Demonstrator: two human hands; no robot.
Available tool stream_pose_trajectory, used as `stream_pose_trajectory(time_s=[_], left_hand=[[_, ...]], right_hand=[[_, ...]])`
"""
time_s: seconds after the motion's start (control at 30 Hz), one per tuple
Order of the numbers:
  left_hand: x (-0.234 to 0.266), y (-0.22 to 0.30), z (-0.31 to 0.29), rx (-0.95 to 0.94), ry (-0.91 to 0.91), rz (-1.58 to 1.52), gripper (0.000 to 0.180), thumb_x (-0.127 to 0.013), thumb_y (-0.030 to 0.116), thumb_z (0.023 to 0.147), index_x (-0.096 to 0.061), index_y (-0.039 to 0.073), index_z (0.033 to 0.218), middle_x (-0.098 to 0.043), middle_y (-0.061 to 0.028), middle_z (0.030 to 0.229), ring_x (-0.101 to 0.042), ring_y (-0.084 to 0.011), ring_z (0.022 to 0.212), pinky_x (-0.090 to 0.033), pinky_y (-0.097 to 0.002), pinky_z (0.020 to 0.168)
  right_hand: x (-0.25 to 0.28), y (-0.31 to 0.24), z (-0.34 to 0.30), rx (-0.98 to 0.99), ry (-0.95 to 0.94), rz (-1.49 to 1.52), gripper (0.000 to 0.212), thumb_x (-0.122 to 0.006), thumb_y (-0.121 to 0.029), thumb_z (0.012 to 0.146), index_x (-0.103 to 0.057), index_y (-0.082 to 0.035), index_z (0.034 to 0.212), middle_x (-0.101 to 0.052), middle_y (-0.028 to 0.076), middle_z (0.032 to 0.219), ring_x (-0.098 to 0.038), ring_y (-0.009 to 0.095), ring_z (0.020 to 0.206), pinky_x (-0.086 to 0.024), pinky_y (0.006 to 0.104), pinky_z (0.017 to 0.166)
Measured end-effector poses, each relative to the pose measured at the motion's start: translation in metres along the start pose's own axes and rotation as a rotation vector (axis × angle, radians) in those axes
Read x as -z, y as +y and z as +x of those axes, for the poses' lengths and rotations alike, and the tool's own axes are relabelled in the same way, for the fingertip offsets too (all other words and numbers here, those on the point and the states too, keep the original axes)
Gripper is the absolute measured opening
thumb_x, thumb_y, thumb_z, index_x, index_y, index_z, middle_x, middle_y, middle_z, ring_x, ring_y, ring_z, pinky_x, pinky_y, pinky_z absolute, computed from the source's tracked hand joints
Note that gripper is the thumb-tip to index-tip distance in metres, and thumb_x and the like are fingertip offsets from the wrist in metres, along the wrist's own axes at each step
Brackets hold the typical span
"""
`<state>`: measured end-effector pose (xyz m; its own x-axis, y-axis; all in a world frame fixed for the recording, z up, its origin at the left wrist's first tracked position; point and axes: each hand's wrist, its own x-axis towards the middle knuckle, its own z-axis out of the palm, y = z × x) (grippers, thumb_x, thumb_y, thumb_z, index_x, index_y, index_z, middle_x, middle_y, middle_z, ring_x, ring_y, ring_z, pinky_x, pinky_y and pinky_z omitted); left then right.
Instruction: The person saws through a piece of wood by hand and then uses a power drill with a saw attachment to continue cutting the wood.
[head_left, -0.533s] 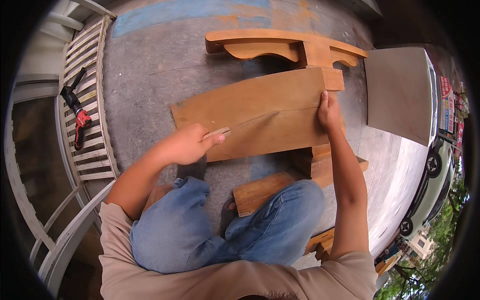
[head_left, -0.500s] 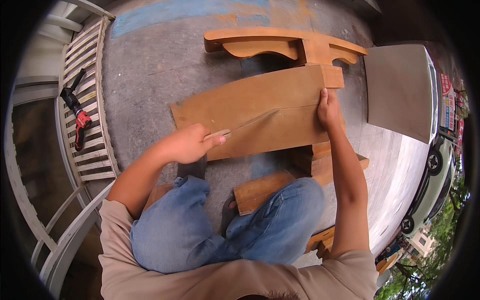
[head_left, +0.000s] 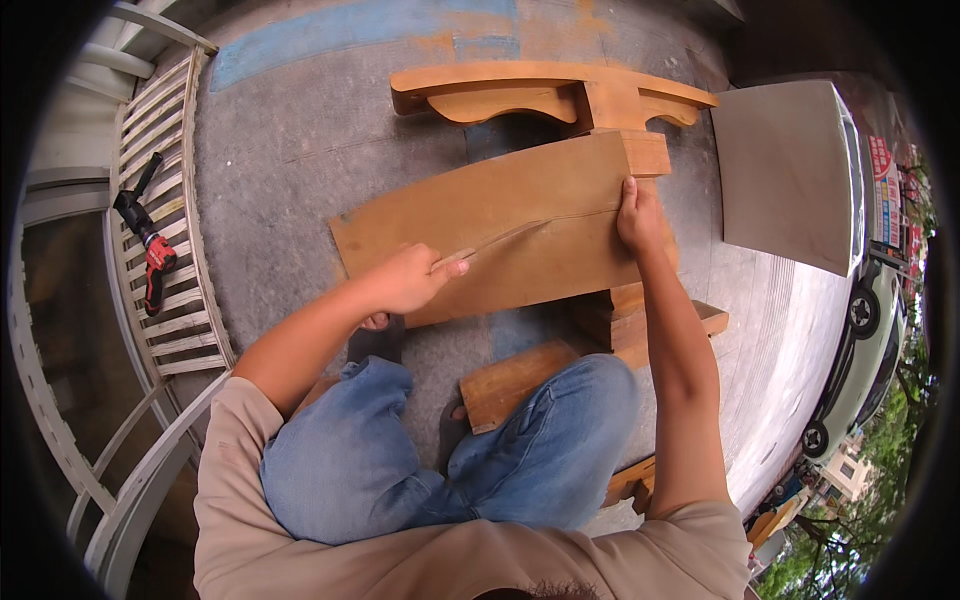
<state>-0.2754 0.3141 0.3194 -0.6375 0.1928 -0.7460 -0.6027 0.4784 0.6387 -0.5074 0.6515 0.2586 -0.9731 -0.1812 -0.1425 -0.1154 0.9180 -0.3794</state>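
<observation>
A wide brown board (head_left: 490, 205), cardboard or thin sheet, lies slanted across wooden pieces before me. My left hand (head_left: 408, 278) is closed round the wooden handle of a knife (head_left: 490, 243). Its thin blade lies along the board and points right, its tip at a slit line that runs on toward the right edge. At that edge my right hand (head_left: 642, 217) grips the board, thumb on top, the other fingers mostly hidden. Under the board's right end shows a wooden block (head_left: 650, 153).
Beyond the board stands a curved wooden piece (head_left: 490, 80). Another wooden block (head_left: 515, 385) lies by my knees. A red and black power tool (head_left: 155, 250) rests on a white slatted rack (head_left: 190, 325) at left. A grey panel (head_left: 785, 180) stands at right, a parked car (head_left: 865, 350) beyond.
My left hand has moved right and slightly up, pushing the knife along the slit, and less of the blade shows. My right hand keeps its grip on the board's edge.
</observation>
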Motion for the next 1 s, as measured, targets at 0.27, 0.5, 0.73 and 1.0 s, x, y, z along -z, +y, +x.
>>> stream_pose_trajectory(time_s=[0.27, 0.5, 0.73, 1.0], left_hand=[[0.005, -0.036, -0.010, -0.221, 0.006, -0.066, 0.063, -0.054, 0.053, 0.108, -0.065, -0.007, 0.093, -0.055, -0.0082, 0.060, -0.058, -0.0180, 0.047, -0.050, -0.0387, 0.046], [-0.006, -0.021, 0.004, -0.084, -0.012, -0.049, 0.062, -0.052, 0.053, 0.109, -0.061, -0.005, 0.090, -0.055, -0.0084, 0.060, -0.055, -0.0180, 0.042, -0.045, -0.0360, 0.040], [0.010, -0.026, 0.018, -0.132, -0.006, 0.036, 0.062, -0.052, 0.052, 0.110, -0.061, -0.006, 0.088, -0.057, -0.0087, 0.061, -0.061, -0.0158, 0.054, -0.049, -0.0356, 0.048], [0.008, -0.041, -0.009, -0.141, -0.033, 0.002, 0.067, -0.055, 0.054, 0.106, -0.070, -0.010, 0.090, -0.065, -0.0265, 0.074, -0.070, -0.0363, 0.073, -0.054, -0.0474, 0.071]], right_hand=[[-0.008, 0.014, 0.002, 0.030, 0.051, 0.018, 0.066, -0.036, -0.048, 0.112, -0.069, 0.008, 0.105, -0.067, 0.038, 0.105, -0.062, 0.057, 0.103, -0.049, 0.0581, 0.088], [-0.007, 0.023, 0.002, 0.094, 0.066, -0.044, 0.061, -0.032, -0.046, 0.113, -0.072, -0.001, 0.111, -0.071, 0.032, 0.102, -0.064, 0.054, 0.100, -0.049, 0.0599, 0.087], [-0.003, -0.007, -0.004, 0.005, 0.042, -0.123, 0.064, -0.030, -0.048, 0.112, -0.073, 0.000, 0.110, -0.071, 0.032, 0.106, -0.063, 0.054, 0.103, -0.048, 0.0603, 0.090], [-0.006, 0.013, 0.000, -0.015, -0.008, -0.111, 0.062, -0.032, -0.049, 0.112, -0.072, -0.001, 0.115, -0.068, 0.034, 0.113, -0.060, 0.058, 0.106, -0.048, 0.0609, 0.090]])
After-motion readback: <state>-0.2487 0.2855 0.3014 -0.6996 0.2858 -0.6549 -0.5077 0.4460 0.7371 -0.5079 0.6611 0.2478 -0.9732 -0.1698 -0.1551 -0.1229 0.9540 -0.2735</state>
